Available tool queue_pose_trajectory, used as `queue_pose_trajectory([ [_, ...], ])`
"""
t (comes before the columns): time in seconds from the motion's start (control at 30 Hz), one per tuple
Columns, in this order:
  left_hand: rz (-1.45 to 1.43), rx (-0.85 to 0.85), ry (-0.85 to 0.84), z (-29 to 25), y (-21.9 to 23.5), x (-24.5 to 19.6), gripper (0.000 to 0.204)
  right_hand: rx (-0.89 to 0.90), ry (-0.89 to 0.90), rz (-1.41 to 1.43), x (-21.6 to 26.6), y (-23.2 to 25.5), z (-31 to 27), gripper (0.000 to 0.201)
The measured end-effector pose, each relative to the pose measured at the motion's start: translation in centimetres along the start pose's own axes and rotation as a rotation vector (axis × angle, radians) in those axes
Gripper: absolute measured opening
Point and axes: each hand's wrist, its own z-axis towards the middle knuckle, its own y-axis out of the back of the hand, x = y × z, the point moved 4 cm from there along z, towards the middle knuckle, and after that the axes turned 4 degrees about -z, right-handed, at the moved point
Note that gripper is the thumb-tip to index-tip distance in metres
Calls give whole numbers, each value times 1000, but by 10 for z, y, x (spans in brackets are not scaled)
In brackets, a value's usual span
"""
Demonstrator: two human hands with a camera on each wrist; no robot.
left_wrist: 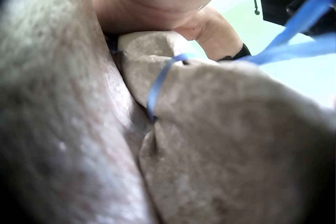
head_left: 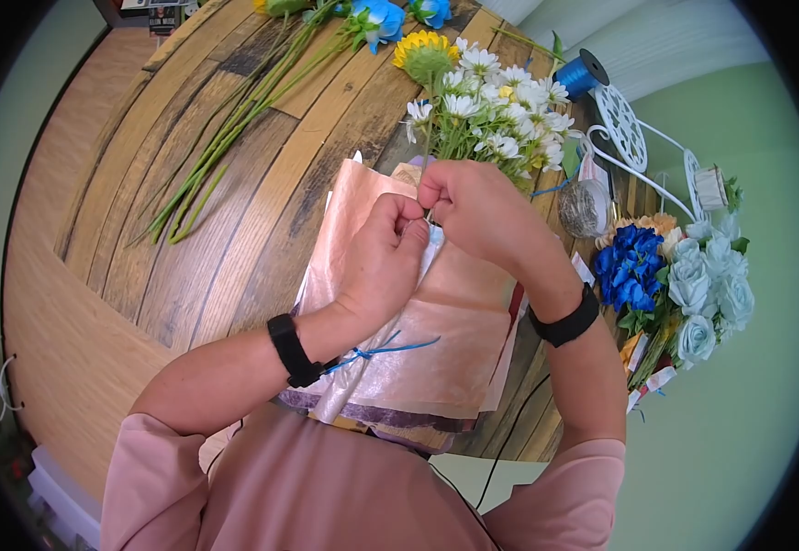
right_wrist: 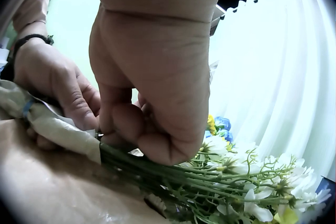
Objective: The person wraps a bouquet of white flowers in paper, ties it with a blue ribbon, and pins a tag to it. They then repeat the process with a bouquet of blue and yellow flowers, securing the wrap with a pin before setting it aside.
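Lying on the wooden desk [head_left: 225,266], peach wrapping paper [head_left: 459,344] spreads under the stems of your white daisies [head_left: 514,110]. Your left hand [head_left: 376,262] grips their paper sleeve [right_wrist: 73,137]; your right hand [head_left: 486,207] pinches at the stems by its edge, and blue ribbon [head_left: 367,354] ties it.

Both forearms reach up from the bottom of the head view—left forearm [head_left: 234,372] from lower left, right forearm [head_left: 560,298] from lower right—elbows bent and apart. Left grip [head_left: 376,257] just left of upper center, fingers curled in, thumb angled up toward the fingertips. Right grip [head_left: 482,207] comes in from the right, back of it up, fingers bent down and in, knuckles bent. Grips close together, fingertips nearly meeting—contact between them unclear. Right wrist view: right grip large, upper center, pointing down, fingers tightly curled; left grip smaller, at left, thumb slanting down-right. Both pinching.
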Motion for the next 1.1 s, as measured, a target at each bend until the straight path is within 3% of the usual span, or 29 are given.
queue_pose_trajectory([
  [0.2,1,4,23,-2,0,-2,15,79,77,-24,-7,-2,6,6],
  [0.27,45,-20,0,-1,1,-3,15,198,-9,176,-13,-3,7,8],
  [0.37,55,-18,10,-1,1,-4,14,213,-51,325,-23,-7,6,9],
  [0.67,6,-16,-3,1,1,-1,13,64,36,180,-12,1,-5,12],
  [1.1,26,-10,28,0,2,-1,14,73,27,161,-8,1,-4,11],
])
